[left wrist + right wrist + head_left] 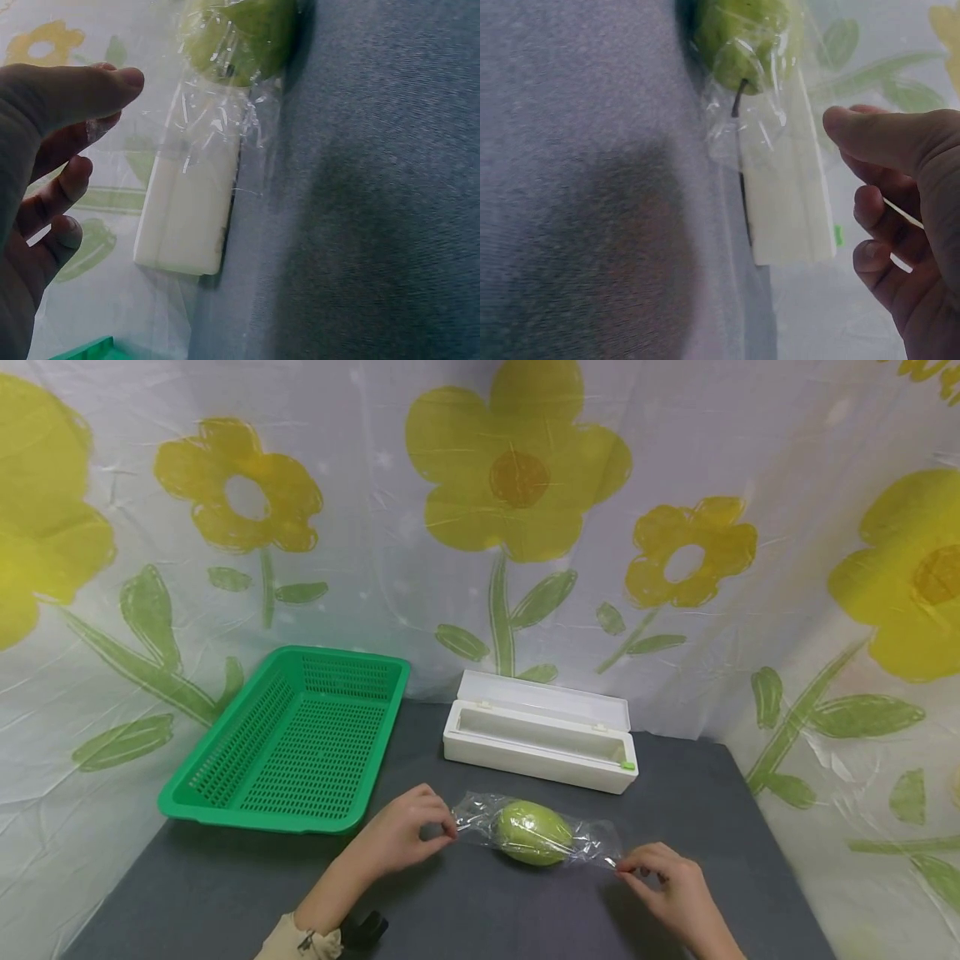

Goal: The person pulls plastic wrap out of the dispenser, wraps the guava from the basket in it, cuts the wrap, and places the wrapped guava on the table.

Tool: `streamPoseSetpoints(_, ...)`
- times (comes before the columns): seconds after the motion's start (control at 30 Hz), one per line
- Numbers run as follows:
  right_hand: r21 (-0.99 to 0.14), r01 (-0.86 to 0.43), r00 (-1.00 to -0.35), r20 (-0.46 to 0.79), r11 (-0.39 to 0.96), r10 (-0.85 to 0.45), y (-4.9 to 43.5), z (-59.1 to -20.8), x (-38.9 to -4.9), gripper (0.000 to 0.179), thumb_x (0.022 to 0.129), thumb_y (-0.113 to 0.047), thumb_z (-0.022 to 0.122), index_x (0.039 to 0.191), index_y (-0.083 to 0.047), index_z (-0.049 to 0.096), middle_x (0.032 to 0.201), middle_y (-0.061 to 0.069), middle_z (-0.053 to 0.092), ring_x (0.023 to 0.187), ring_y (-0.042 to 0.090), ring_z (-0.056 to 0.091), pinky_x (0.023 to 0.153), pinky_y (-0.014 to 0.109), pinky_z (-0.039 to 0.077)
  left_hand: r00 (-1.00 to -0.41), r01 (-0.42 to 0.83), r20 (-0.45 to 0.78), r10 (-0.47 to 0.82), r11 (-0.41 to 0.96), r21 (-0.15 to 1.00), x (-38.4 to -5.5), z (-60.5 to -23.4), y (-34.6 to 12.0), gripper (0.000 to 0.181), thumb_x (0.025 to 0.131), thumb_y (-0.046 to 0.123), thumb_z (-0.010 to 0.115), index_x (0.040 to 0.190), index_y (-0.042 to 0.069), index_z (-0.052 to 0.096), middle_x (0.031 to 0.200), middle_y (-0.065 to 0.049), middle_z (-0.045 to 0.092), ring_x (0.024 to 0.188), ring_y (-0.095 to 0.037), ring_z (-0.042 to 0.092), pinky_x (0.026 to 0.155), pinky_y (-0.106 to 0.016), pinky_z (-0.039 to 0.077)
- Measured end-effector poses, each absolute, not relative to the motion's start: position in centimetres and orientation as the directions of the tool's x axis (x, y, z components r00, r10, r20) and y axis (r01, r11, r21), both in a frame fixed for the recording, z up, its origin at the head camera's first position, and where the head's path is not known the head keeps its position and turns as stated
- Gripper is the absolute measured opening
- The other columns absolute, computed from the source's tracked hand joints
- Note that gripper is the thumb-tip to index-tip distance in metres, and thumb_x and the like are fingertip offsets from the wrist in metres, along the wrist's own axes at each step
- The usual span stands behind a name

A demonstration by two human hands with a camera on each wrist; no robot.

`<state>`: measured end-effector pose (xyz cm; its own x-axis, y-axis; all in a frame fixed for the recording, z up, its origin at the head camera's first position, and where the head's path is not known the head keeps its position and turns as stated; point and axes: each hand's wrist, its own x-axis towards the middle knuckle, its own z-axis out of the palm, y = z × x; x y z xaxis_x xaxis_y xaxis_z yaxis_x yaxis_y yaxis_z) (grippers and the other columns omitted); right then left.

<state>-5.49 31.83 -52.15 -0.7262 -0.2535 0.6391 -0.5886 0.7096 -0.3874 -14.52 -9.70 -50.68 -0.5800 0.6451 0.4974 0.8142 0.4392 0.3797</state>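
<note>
A green pear [532,832] lies on the dark grey table under crinkled clear plastic wrap [480,814] that stretches out on both sides of it. My left hand [408,828] pinches the wrap's left end between thumb and fingers, just above the table. At the other end, the thumb and index finger of my right hand [670,891] pinch the wrap. In the right wrist view the pear [742,45] shows its dark stem under the film. In both wrist views the other fingers of the left hand [52,165] and right hand [900,195] curl loosely.
Behind the pear stands a long white box [540,768] with its lid raised and a small green piece at its right end. A green slotted basket [367,793] sits at the back left. A flower-printed curtain [360,593] closes off the table's back and sides.
</note>
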Motion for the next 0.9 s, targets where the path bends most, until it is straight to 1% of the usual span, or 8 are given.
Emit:
streamPoseSetpoints(0.2, -0.419, -0.619, -0.734, 0.61, 0.664, -0.299, 32.1, -52.9, -4.9, 0.047, 0.064, 0.011, 0.092, 0.089, -0.027, 0.08, 0.087, -0.009, 0.073, 0.071, 0.0, 0.059, 0.057, 0.016, 0.043, -0.568, 0.822, 0.473, 0.674, 0.446, 0.353, -14.2, -51.0, -9.9, 0.022, 0.08, 0.007, 0.093, 0.086, 0.024, 0.081, 0.091, 0.015, 0.072, 0.094, -0.008, 0.06, 0.083, -0.03, 0.057)
streamPoseSetpoints(0.3, -0.429, -0.631, -0.736, 0.595, 0.646, -0.324, 32.1, -53.2, -4.8, 0.051, 0.062, 0.014, 0.091, 0.089, -0.027, 0.08, 0.089, -0.012, 0.073, 0.076, 0.001, 0.063, 0.064, 0.013, 0.047, -0.567, 0.823, 0.465, 0.68, 0.447, 0.351, -14.2, -51.1, -10.0, 0.02, 0.08, 0.007, 0.093, 0.086, 0.023, 0.082, 0.09, 0.015, 0.071, 0.093, -0.009, 0.059, 0.083, -0.03, 0.057)
streamPoseSetpoints(0.4, -0.42, -0.651, -0.725, 0.592, 0.633, -0.352, 32.1, -53.5, -4.9, 0.049, 0.061, 0.014, 0.092, 0.087, -0.025, 0.08, 0.088, -0.013, 0.074, 0.079, 0.004, 0.067, 0.074, 0.011, 0.05, -0.569, 0.821, 0.444, 0.692, 0.449, 0.352, -14.2, -51.3, -10.1, 0.018, 0.08, 0.008, 0.093, 0.086, 0.022, 0.083, 0.09, 0.014, 0.07, 0.093, -0.009, 0.058, 0.083, -0.031, 0.057)
streamPoseSetpoints(0.47, -0.41, -0.663, -0.717, 0.589, 0.626, -0.373, 32.1, -53.9, -5.0, 0.046, 0.06, 0.014, 0.092, 0.086, -0.023, 0.08, 0.088, -0.013, 0.074, 0.079, 0.006, 0.068, 0.077, 0.01, 0.05, -0.571, 0.82, 0.42, 0.705, 0.46, 0.342, -14.3, -51.5, -10.2, 0.017, 0.081, 0.01, 0.093, 0.087, 0.023, 0.084, 0.09, 0.014, 0.069, 0.092, -0.009, 0.058, 0.083, -0.03, 0.056)
streamPoseSetpoints(0.6, -0.432, -0.646, -0.744, 0.538, 0.629, -0.396, 32.0, -54.7, -5.2, 0.04, 0.065, 0.01, 0.093, 0.085, -0.022, 0.081, 0.087, -0.011, 0.074, 0.079, 0.006, 0.067, 0.074, 0.01, 0.049, -0.579, 0.814, 0.346, 0.739, 0.493, 0.307, -14.5, -52.2, -10.0, 0.014, 0.083, 0.013, 0.092, 0.09, 0.024, 0.087, 0.089, 0.014, 0.068, 0.089, -0.007, 0.055, 0.082, -0.028, 0.055)
streamPoseSetpoints(0.7, -0.412, -0.644, -0.747, 0.517, 0.645, -0.417, 31.7, -55.3, -5.5, 0.036, 0.069, 0.007, 0.092, 0.085, -0.023, 0.081, 0.086, -0.011, 0.074, 0.079, 0.006, 0.067, 0.073, 0.011, 0.049, -0.605, 0.792, 0.271, 0.749, 0.531, 0.302, -14.6, -52.8, -9.7, 0.013, 0.085, 0.015, 0.091, 0.093, 0.024, 0.088, 0.089, 0.014, 0.067, 0.088, -0.006, 0.053, 0.081, -0.027, 0.054)
streamPoseSetpoints(0.77, -0.376, -0.664, -0.726, 0.53, 0.646, -0.439, 31.5, -55.6, -5.9, 0.034, 0.069, 0.006, 0.092, 0.085, -0.022, 0.08, 0.084, -0.011, 0.073, 0.078, 0.006, 0.067, 0.072, 0.013, 0.05, -0.617, 0.782, 0.243, 0.748, 0.549, 0.296, -14.7, -53.2, -9.4, 0.012, 0.087, 0.015, 0.089, 0.095, 0.024, 0.088, 0.089, 0.013, 0.068, 0.087, -0.006, 0.052, 0.08, -0.027, 0.053)
streamPoseSetpoints(0.9, -0.349, -0.669, -0.722, 0.514, 0.656, -0.463, 30.9, -55.7, -6.7, 0.03, 0.071, 0.003, 0.092, 0.084, -0.021, 0.08, 0.083, -0.011, 0.073, 0.077, 0.005, 0.065, 0.072, 0.016, 0.05, -0.623, 0.778, 0.236, 0.746, 0.561, 0.284, -14.8, -54.1, -8.8, 0.012, 0.088, 0.012, 0.087, 0.094, 0.023, 0.088, 0.087, 0.011, 0.068, 0.083, -0.006, 0.051, 0.077, -0.026, 0.051)
